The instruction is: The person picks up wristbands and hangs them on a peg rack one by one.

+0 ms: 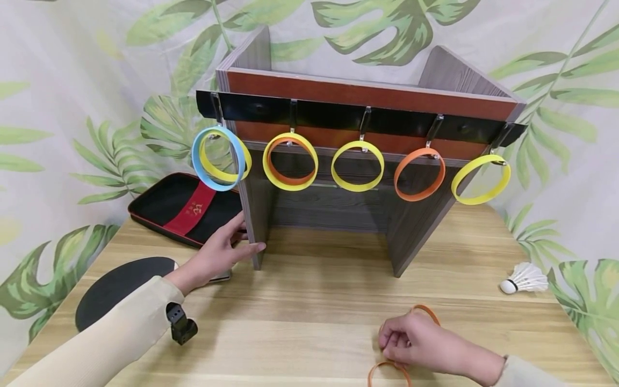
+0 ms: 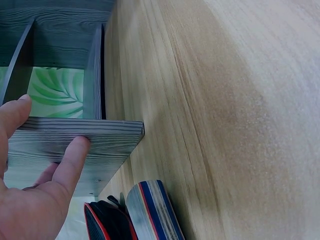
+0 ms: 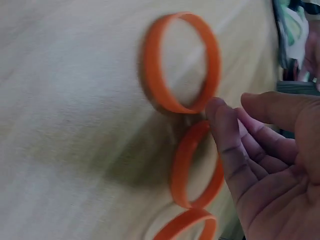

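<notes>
A grey stand is mid-tabletop, w/ a black hook rail across its front. The left hand has its left side panel b/w thumb & fingers, which prob. steadies it; worth keeping firm. The right hand is low at near right, thumb & forefinger slightly apart, nothing clamped afaict, one fingertip at, poss. touching, the rim of an orange band. A second orange band & third orange band lie v. close, so imo best pinch just one rim & lift straight up w/o dragging its neighbour.

Every hook's got something on it, incl. a blue band far left; mind sleeves there. Open black case: far left, just beyond that hand. Black paddle: near left, partly hidden by the sleeve, so low elbow = bump risk. Shuttlecock: right, well apart, no bother.
</notes>
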The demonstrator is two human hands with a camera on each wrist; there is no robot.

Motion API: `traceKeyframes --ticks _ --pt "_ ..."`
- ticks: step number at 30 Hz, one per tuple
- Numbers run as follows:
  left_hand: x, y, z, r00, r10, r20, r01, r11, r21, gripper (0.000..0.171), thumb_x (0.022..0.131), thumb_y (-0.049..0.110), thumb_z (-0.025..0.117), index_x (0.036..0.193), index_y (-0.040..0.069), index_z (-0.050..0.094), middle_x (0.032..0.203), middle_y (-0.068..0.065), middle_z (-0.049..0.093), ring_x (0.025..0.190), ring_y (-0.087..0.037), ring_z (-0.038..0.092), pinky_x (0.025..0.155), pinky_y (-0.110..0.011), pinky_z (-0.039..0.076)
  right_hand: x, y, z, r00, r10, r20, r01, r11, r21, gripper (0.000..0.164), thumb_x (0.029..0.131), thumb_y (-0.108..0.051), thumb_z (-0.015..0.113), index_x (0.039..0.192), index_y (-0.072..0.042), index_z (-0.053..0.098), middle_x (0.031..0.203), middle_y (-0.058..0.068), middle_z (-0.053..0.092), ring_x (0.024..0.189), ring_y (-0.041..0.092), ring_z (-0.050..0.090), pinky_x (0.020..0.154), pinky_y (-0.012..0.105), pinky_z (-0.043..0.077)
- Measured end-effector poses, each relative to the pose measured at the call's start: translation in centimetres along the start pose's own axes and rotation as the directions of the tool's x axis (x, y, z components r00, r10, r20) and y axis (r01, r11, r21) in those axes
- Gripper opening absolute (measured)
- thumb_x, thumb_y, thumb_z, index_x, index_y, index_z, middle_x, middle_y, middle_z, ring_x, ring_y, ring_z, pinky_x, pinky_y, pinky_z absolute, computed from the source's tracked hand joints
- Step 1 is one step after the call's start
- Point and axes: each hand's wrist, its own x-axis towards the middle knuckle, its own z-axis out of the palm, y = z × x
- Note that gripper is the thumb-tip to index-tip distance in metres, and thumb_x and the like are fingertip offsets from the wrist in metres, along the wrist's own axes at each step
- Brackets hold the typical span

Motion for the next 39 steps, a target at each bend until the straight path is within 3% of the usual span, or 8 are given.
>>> traceKeyframes --ticks 3,11,21,24,28,31,34,39 --pt "0.0 -0.1 0.1 1.000 -0.003 0.001 0.003 1.000 -0.002 0.084 0.100 0.021 0.072 0.168 0.026 0.022 0.155 -0.019 0.052 0.134 -0.042 0.058 0.108 -0.056 0.053 -0.1 0.6 0.3 0.999 -0.045 0.011 0.046 0.990 -0.135 0.004 0.096 -0.004 0.073 0.097 -0.007 0.072 0.088 -0.003 0.073 0.080 -0.012 0.057 0.066 0.018 0.056" --pt "0.0 -0.2 0.3 1.000 0.000 0.002 0.000 1.000 -0.011 0.085 0.100 0.021 0.072 0.168 0.027 0.022 0.155 -0.020 0.052 0.134 -0.043 0.057 0.108 -0.056 0.053 -0.1 1.0 0.7 0.989 -0.110 0.103 0.134 0.956 -0.262 0.005 0.096 -0.010 0.075 0.100 -0.013 0.072 0.093 -0.007 0.066 0.083 -0.012 0.053 0.067 0.014 0.053" --pt "-0.1 -0.2 0.5 1.000 0.010 -0.003 -0.010 1.000 -0.008 0.083 0.100 0.019 0.072 0.167 0.025 0.024 0.154 -0.019 0.053 0.133 -0.040 0.058 0.107 -0.053 0.053 0.0 0.7 1.2 0.994 -0.095 0.056 0.110 0.883 -0.456 0.024 0.094 -0.011 0.077 0.081 -0.023 0.060 0.079 -0.018 0.048 0.074 -0.012 0.039 0.062 0.010 0.040" --pt "-0.1 -0.1 0.5 1.000 0.019 -0.003 -0.019 1.000 -0.004 0.082 0.100 0.019 0.072 0.167 0.024 0.024 0.154 -0.019 0.054 0.132 -0.040 0.059 0.107 -0.054 0.052 0.0 0.6 1.0 0.995 -0.081 0.065 0.101 0.897 -0.431 0.025 0.095 -0.011 0.076 0.081 -0.023 0.060 0.079 -0.018 0.048 0.074 -0.012 0.040 0.062 0.010 0.041" --pt "-0.2 -0.1 0.4 1.000 0.018 -0.004 -0.018 1.000 0.001 0.082 0.100 0.020 0.072 0.167 0.024 0.024 0.154 -0.019 0.054 0.132 -0.040 0.059 0.108 -0.054 0.053 -0.2 0.5 0.5 0.990 -0.120 0.076 0.140 0.904 -0.403 0.023 0.095 -0.011 0.075 0.082 -0.023 0.061 0.079 -0.017 0.051 0.074 -0.012 0.041 0.061 0.010 0.042" --pt "-0.3 -0.1 0.3 1.000 0.015 -0.010 -0.015 1.000 0.003 0.082 0.100 0.020 0.071 0.167 0.025 0.025 0.153 -0.019 0.054 0.132 -0.040 0.059 0.107 -0.054 0.052 -0.1 0.3 0.1 0.986 -0.160 0.050 0.167 0.906 -0.390 0.023 0.094 -0.007 0.075 0.082 -0.022 0.061 0.077 -0.016 0.055 0.072 -0.013 0.043 0.060 0.010 0.044" --pt "-0.3 0.0 0.2 1.000 0.015 -0.012 -0.015 1.000 0.003 0.081 0.101 0.020 0.071 0.167 0.026 0.025 0.154 -0.018 0.054 0.132 -0.040 0.059 0.108 -0.055 0.052 -0.1 -0.1 -0.4 0.989 -0.148 0.011 0.142 0.921 -0.362 0.022 0.093 -0.004 0.074 0.084 -0.021 0.063 0.076 -0.017 0.060 0.071 -0.014 0.046 0.059 0.012 0.046" --pt "-0.1 0.0 0.1 1.000 0.018 -0.009 -0.018 1.000 0.004 0.082 0.100 0.020 0.072 0.167 0.026 0.024 0.154 -0.019 0.054 0.132 -0.040 0.058 0.110 -0.059 0.051 0.2 -0.8 -1.5 0.993 -0.117 -0.012 0.113 0.973 -0.200 0.012 0.097 -0.005 0.070 0.090 -0.014 0.068 0.075 -0.006 0.068 0.069 -0.013 0.051 0.055 0.017 0.050"
